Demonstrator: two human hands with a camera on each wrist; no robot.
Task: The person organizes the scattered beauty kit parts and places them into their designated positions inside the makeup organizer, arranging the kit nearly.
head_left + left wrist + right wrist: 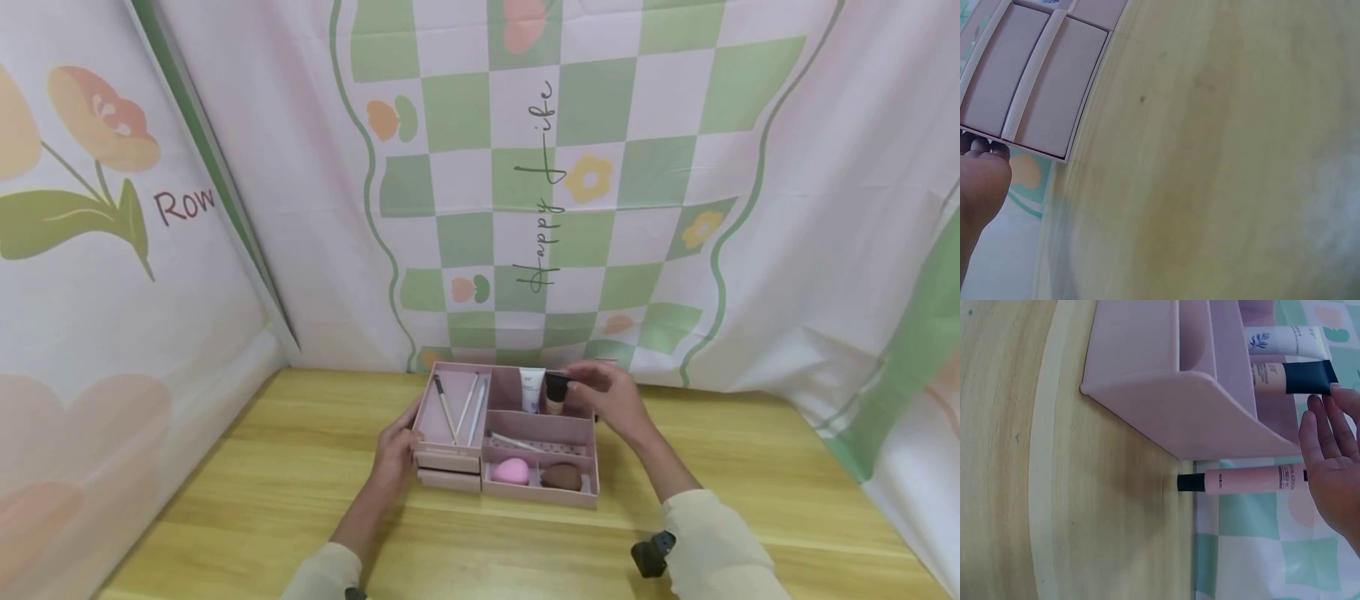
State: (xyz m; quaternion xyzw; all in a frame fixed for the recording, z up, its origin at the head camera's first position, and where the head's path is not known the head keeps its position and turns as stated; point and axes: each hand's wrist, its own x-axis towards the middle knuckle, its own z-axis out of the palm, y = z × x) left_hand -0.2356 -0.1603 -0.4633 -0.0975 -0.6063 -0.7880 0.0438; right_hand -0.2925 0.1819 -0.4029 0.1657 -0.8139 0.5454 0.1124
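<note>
A pink makeup organizer (540, 498) stands on the table. My left hand (396, 446) holds its left side near the front corner, beside two small drawers (1063, 81); the fingertips reach the side wall in the left wrist view. At the back right compartment, my right hand (611, 400) is beside a black-capped beige tube (1270, 377), thumb touching the cap and the other fingers loosely extended. A white tube (531, 390) stands left of it in the same compartment. Outside the organizer's right wall, a pink tube (1244, 479) stands on its black cap, mostly hidden in the head view.
Several thin brushes (444, 408) lie on the organizer's left top. A white stick-like item (513, 442) lies in the middle compartment. Front compartments hold a pink sponge (511, 472) and a brown sponge (561, 477). A printed curtain (600, 208) hangs behind the wooden table (262, 500).
</note>
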